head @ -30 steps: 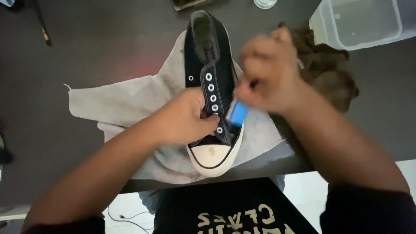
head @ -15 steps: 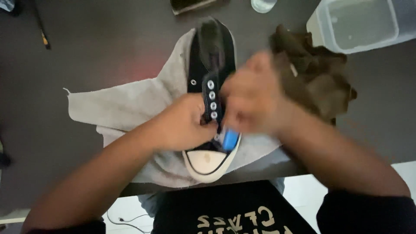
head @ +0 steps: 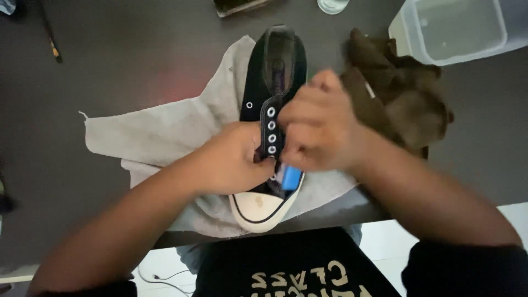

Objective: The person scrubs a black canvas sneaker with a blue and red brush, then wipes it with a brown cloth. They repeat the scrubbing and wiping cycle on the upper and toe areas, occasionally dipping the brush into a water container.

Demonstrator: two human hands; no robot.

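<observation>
On the far left of the dark table (head: pixel 110 49), a thin pencil-like stick (head: pixel 48 34) is lying unused, and nearer the middle a grey cloth (head: pixel 148 132) is spread flat under the work. At the centre a black canvas sneaker (head: pixel 273 104) with a white rubber toe cap (head: pixel 258 206) is resting on that cloth, toe towards the near edge and heel towards the far side, its white eyelets showing along an unlaced throat. The shoe is being steadied by the left hand (head: pixel 234 162), which is curled shut against the left side of the upper with its fingertips pinched at the eyelet strip. Just to the right, the right hand (head: pixel 322 129) is closed tightly round a small blue object (head: pixel 290 177), only whose lower end is showing below the fist beside the toe cap; what it is cannot be told. To do this step well, it is judged that the shoe should be kept pinned flat so it is not sliding on the cloth, and the blue piece should be worked in short, controlled strokes close to the eyelets. Further right a crumpled brown cloth (head: pixel 401 96) is lying just beside the wrist, and at the far right corner a clear plastic container (head: pixel 456 30) is standing well apart
</observation>
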